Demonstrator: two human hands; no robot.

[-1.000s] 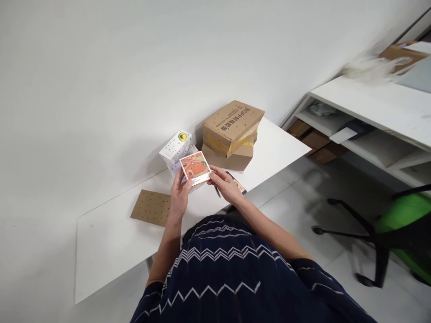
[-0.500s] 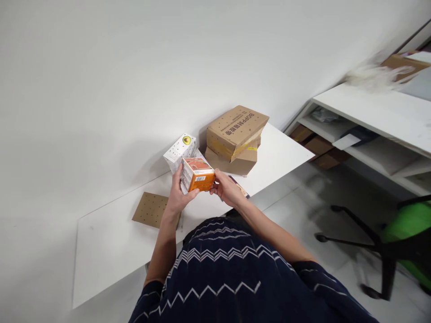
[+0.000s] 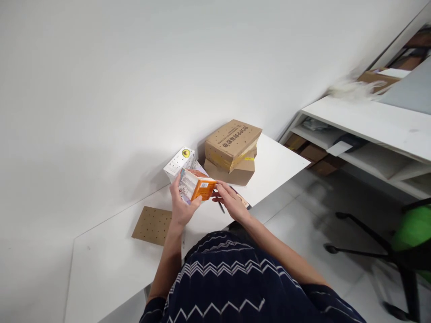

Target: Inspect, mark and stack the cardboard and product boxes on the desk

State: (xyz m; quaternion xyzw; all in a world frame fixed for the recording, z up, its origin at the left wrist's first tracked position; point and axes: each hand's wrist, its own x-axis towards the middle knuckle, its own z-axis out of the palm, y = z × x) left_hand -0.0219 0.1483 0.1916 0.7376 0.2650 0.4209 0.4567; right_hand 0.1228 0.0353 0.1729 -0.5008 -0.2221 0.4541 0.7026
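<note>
A small orange and white box (image 3: 198, 185) with a barcode is held tilted above the table by my left hand (image 3: 182, 206), thumb on the near side and fingers around the left side. At the box's right edge is my right hand (image 3: 232, 202), its fingers stretched out and apart, the fingertips touching or very close to the box. Just below those fingers shows a thin dark stick-like item (image 3: 221, 207). Behind the held box stands a white speckled box (image 3: 178, 162) with an avocado picture. A dark flat item with a light picture (image 3: 244, 200) lies partly hidden by my right hand.
Two stacked brown cardboard boxes (image 3: 232, 143) stand against the wall on the white table (image 3: 107, 264). A brown dotted cardboard piece (image 3: 151, 225) lies to the left. At the right are a white shelf unit (image 3: 363, 121) and a green and black chair (image 3: 412, 233).
The held box has turned, so more of its white side shows. My right hand's fingers have loosened and spread at its edge. The camera view has shifted slightly.
</note>
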